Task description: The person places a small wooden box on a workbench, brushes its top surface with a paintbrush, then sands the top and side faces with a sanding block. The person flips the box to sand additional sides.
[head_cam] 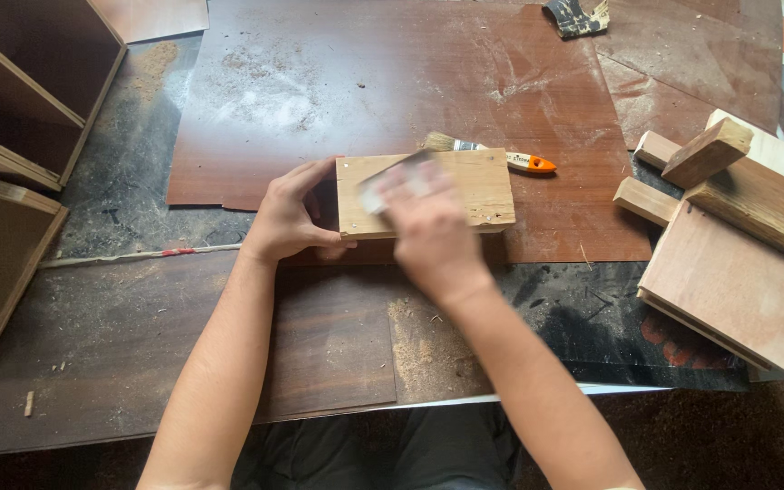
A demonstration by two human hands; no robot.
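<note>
A light wooden block (465, 186) lies on a brown laminate sheet (392, 82) in the middle of the work surface. My left hand (288, 216) grips the block's left end and holds it steady. My right hand (424, 227) is blurred with motion and presses a thin grey scraper-like blade (392, 177) flat against the block's top face. Just behind the block lies a paintbrush (492, 154) with pale bristles and an orange-tipped handle.
Wooden offcuts and boards (737, 245) are stacked at the right. An open wooden cabinet frame (11, 118) stands at the left. Sawdust (424, 349) covers the dark sheet near me. A crumpled dark rag (576, 15) lies at the far edge.
</note>
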